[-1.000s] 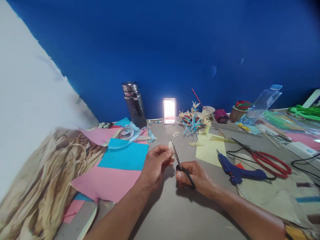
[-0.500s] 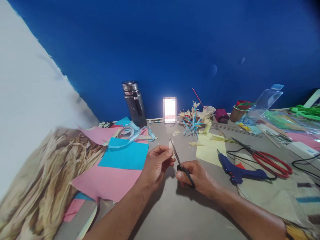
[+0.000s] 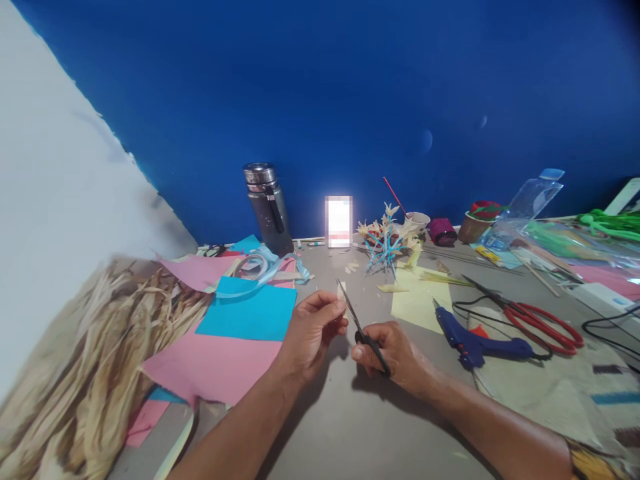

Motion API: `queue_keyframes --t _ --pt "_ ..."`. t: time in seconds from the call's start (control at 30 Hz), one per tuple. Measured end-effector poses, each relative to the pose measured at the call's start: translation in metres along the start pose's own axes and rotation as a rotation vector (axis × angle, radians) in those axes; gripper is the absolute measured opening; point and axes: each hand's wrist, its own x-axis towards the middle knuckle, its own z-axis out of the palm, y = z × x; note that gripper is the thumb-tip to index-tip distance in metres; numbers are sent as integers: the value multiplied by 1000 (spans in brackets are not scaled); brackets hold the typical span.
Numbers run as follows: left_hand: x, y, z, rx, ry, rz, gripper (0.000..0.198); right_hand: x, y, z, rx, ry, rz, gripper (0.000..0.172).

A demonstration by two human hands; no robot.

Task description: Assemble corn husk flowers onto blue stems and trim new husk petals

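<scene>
Between the thumb and fingers of my left hand (image 3: 317,327) is a small pale strip (image 3: 342,291), its upper end sticking up above the fingertips. My right hand (image 3: 387,350) is wrapped round the black handles of a pair of scissors (image 3: 353,307). Their blades point up and away, close along the right side of the strip; whether they touch it I cannot tell. Several small pale scraps (image 3: 352,267) lie on the grey table (image 3: 345,413) beyond my hands. Behind and to the right stands a bunch of pale husk flowers with light blue stems (image 3: 386,243).
Dried husks (image 3: 100,373), pink paper (image 3: 220,363) and blue paper (image 3: 250,310) lie left. A dark flask (image 3: 269,210) stands behind. Right are yellow paper (image 3: 420,300), a blue glue gun (image 3: 480,347), red-handled scissors (image 3: 543,327) and a clear bottle (image 3: 525,207).
</scene>
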Motion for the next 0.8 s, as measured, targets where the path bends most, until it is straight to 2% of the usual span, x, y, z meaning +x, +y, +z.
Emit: queue_keyframes --t 0.17,0.43,0.8 --pt "-1 2 -1 13 -56 -52 28 0 1 0 17 13 3 61" --pt "-1 10 -3 117 -68 31 22 -1 2 -2 32 -15 42 58" --pt "0 7 -3 98 -80 37 25 -3 -2 -1 53 -21 56 59"
